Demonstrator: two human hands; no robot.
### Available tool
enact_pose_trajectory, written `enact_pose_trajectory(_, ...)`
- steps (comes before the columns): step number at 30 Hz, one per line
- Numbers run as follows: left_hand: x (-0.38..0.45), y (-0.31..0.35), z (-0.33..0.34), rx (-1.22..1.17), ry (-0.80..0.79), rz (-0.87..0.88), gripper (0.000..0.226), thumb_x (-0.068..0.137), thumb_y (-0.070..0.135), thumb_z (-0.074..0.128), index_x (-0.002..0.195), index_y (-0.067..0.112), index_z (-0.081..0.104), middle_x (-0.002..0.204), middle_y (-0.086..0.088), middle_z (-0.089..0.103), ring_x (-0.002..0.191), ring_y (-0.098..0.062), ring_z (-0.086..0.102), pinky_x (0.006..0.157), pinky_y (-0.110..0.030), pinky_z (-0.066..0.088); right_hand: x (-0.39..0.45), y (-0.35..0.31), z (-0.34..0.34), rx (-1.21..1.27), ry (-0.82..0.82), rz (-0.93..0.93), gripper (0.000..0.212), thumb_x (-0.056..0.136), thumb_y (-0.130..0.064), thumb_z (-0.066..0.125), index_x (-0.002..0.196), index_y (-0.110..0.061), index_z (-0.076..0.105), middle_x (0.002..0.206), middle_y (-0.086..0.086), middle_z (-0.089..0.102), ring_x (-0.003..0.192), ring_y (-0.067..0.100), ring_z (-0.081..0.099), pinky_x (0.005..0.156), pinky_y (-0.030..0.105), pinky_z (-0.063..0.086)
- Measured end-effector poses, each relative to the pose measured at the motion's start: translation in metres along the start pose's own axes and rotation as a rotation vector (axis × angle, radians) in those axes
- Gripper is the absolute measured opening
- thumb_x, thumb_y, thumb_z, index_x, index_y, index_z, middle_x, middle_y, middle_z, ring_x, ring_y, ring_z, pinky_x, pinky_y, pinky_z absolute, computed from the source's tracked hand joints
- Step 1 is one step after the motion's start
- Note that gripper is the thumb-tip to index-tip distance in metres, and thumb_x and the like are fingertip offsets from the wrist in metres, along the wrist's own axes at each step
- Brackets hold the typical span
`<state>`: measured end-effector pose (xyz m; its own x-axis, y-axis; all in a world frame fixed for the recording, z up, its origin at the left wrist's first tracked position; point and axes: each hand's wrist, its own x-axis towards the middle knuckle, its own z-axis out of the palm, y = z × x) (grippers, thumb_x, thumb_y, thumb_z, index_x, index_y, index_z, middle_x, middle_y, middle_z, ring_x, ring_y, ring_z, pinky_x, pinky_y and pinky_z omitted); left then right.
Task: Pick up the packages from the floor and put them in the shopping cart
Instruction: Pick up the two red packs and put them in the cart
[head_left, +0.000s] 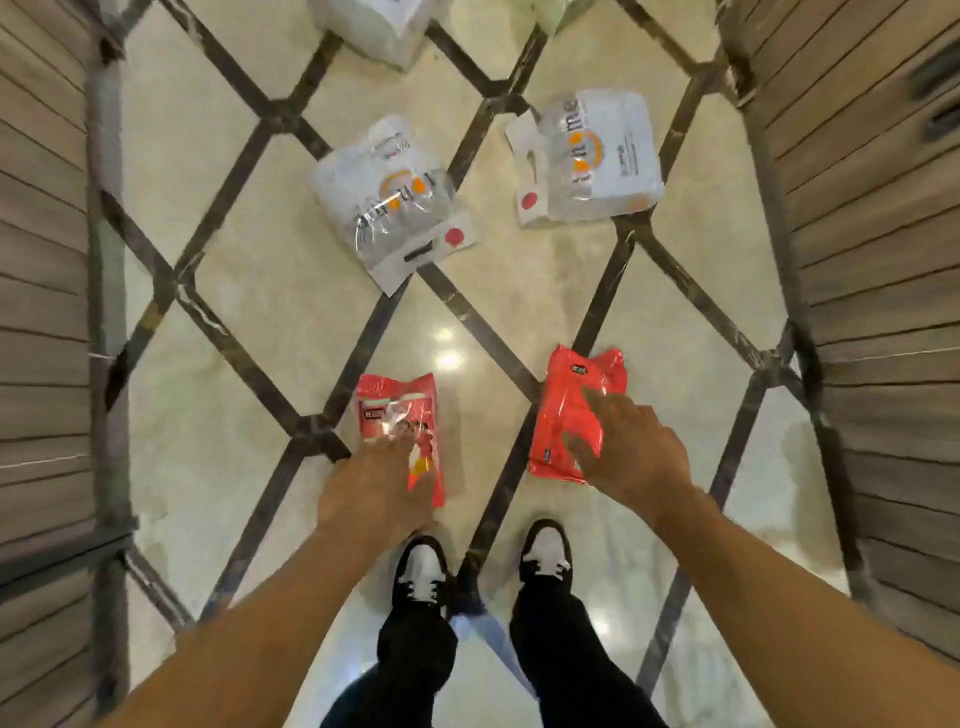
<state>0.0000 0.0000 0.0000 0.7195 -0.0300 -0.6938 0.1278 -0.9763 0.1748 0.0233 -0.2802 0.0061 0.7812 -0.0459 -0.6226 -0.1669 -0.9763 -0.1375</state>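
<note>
Two red packages lie on the marble floor just ahead of my shoes. My left hand (376, 486) reaches down over the near end of the left red package (400, 415), its fingers spread and blurred. My right hand (631, 452) hovers over the right red package (566, 410) with fingers apart. Whether either hand touches its package is unclear. Farther ahead lie two white plastic packages with orange logos, one at centre (387, 195) and one to the right (597, 156). No shopping cart is in view.
More white packages sit at the top edge (374, 26). Wood-slat panels line the left side (41, 312) and the right side (883, 260). My black-and-white shoes (421, 571) stand on the cream floor with dark diagonal inlay.
</note>
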Motion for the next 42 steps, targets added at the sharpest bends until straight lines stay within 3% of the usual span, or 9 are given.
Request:
enact_pose_trajectory(7, 0.134, -0.047, 0.132, 0.076, 0.067, -0.213, 0.056, 0.104, 0.052, 0.040, 0.149, 0.019, 0.043, 0.137, -0.016, 0.062, 0.125, -0.037, 0.059, 0.100, -0.051, 0.048, 0.142, 0.066, 0.141, -0.009, 0.044, 0.123, 0.068, 0.103, -0.046, 0.053, 0.163, -0.025, 0.030, 0.165, 0.010, 0.039, 0.143, 0.040, 0.044, 0.109, 0.056, 0.043)
enact_pose_trajectory(11, 0.171, -0.073, 0.178, -0.019, 0.102, -0.481, 0.090, 0.095, 0.077, 0.037, 0.164, 0.025, 0.009, 0.154, -0.029, 0.040, 0.136, -0.052, 0.046, 0.105, -0.061, 0.042, 0.171, 0.093, 0.198, 0.345, 0.143, 0.469, 0.124, 0.084, -0.065, 0.076, 0.168, -0.016, -0.001, 0.170, 0.023, 0.020, 0.147, 0.052, 0.036, 0.113, 0.065, 0.037)
enact_pose_trajectory(14, 0.182, -0.088, 0.203, -0.397, 0.156, -0.580, 0.106, 0.086, 0.084, 0.053, 0.163, 0.031, 0.002, 0.156, -0.028, 0.043, 0.133, -0.054, 0.050, 0.107, -0.065, 0.039, 0.177, 0.103, 0.223, 0.689, 0.092, 0.648, 0.141, 0.067, -0.072, 0.085, 0.166, -0.011, 0.006, 0.158, 0.024, 0.045, 0.139, 0.048, 0.051, 0.112, 0.058, 0.045)
enact_pose_trajectory(19, 0.190, -0.099, 0.216, -0.796, 0.159, -0.571, 0.111, 0.077, 0.066, 0.080, 0.159, 0.024, 0.020, 0.146, -0.011, 0.055, 0.128, -0.044, 0.058, 0.104, -0.058, 0.047, 0.175, 0.095, 0.238, 0.941, 0.076, 0.617, 0.120, 0.061, -0.067, 0.089, 0.156, -0.020, 0.033, 0.143, 0.007, 0.060, 0.110, 0.027, 0.063, 0.093, 0.042, 0.053)
enact_pose_trajectory(24, 0.205, -0.090, 0.211, -0.813, 0.140, -0.529, 0.117, 0.052, 0.068, 0.092, 0.145, 0.017, 0.044, 0.133, -0.007, 0.062, 0.119, -0.034, 0.064, 0.095, -0.049, 0.054, 0.178, 0.069, 0.245, 0.950, 0.177, 0.489, 0.112, 0.064, -0.060, 0.093, 0.152, -0.024, 0.034, 0.138, 0.004, 0.059, 0.121, 0.030, 0.065, 0.104, 0.055, 0.055)
enact_pose_trajectory(28, 0.212, -0.075, 0.207, -0.673, 0.156, -0.432, 0.102, 0.054, 0.080, 0.085, 0.132, 0.022, 0.055, 0.122, -0.005, 0.065, 0.108, -0.029, 0.065, 0.090, -0.045, 0.057, 0.177, 0.048, 0.245, 0.889, 0.202, 0.414, 0.119, 0.062, -0.083, 0.076, 0.154, -0.022, 0.031, 0.146, 0.012, 0.055, 0.127, 0.037, 0.061, 0.106, 0.060, 0.051)
enact_pose_trajectory(33, 0.207, -0.056, 0.190, -0.599, 0.208, -0.412, 0.087, 0.054, 0.094, 0.069, 0.111, 0.033, 0.047, 0.099, 0.006, 0.061, 0.087, -0.022, 0.061, 0.076, -0.035, 0.046, 0.175, 0.033, 0.236, 0.924, 0.215, 0.409, 0.096, 0.081, -0.072, 0.075, 0.153, -0.022, 0.034, 0.141, 0.005, 0.060, 0.121, 0.030, 0.065, 0.103, 0.056, 0.055)
enact_pose_trajectory(39, 0.178, -0.033, 0.133, -0.589, 0.229, -0.385, 0.089, 0.054, 0.098, 0.064, 0.114, 0.035, 0.046, 0.099, 0.009, 0.062, 0.086, -0.021, 0.065, 0.077, -0.037, 0.050, 0.149, 0.029, 0.175, 0.877, 0.227, 0.370, 0.085, 0.085, -0.066, 0.074, 0.149, -0.021, 0.040, 0.123, -0.005, 0.062, 0.097, 0.017, 0.062, 0.073, 0.022, 0.049)
enact_pose_trajectory(42, 0.153, -0.014, 0.084, -0.588, 0.275, -0.358, 0.096, 0.051, 0.102, 0.061, 0.118, 0.035, 0.050, 0.101, 0.010, 0.064, 0.086, -0.020, 0.066, 0.080, -0.039, 0.054, 0.128, 0.025, 0.122, 0.878, 0.242, 0.333, 0.084, 0.085, -0.067, 0.072, 0.149, -0.022, 0.041, 0.119, -0.007, 0.062, 0.093, 0.017, 0.064, 0.069, 0.020, 0.047)
